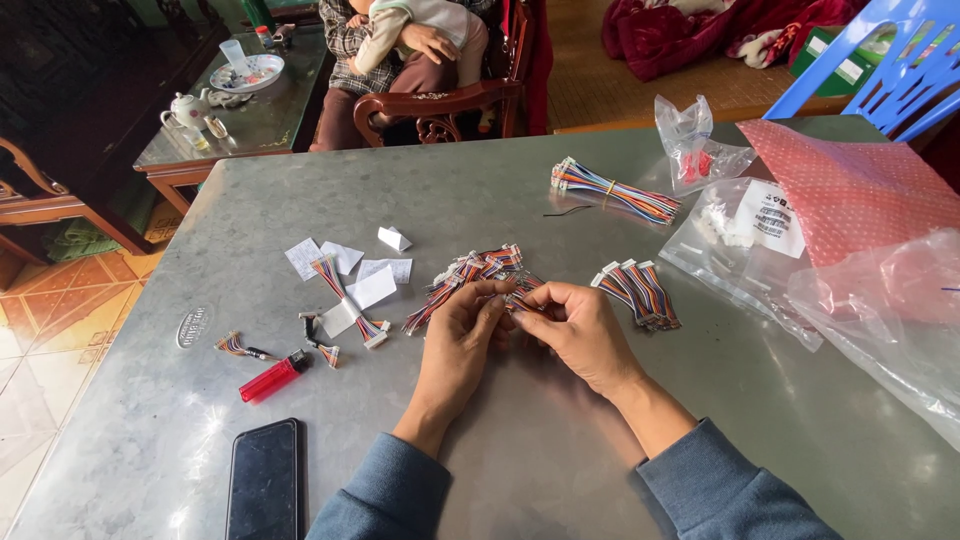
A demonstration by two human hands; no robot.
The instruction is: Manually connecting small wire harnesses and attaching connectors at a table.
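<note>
My left hand [460,340] and my right hand [580,330] meet at the middle of the grey metal table [520,470]. Together they pinch a short multicoloured wire harness [518,298] with small white connectors. Just beyond my fingers lies a loose pile of the same harnesses [470,272]. A neat row of finished harnesses [640,290] lies right of my right hand. A long banded bundle of coloured wires [612,190] rests farther back.
Paper slips and loose harnesses [345,290], a red lighter [272,378] and a dark phone [264,480] lie at left. Clear plastic bags [740,235] and a pink bubble bag [850,185] sit at right. A person sits in a wooden chair [430,100] beyond the table.
</note>
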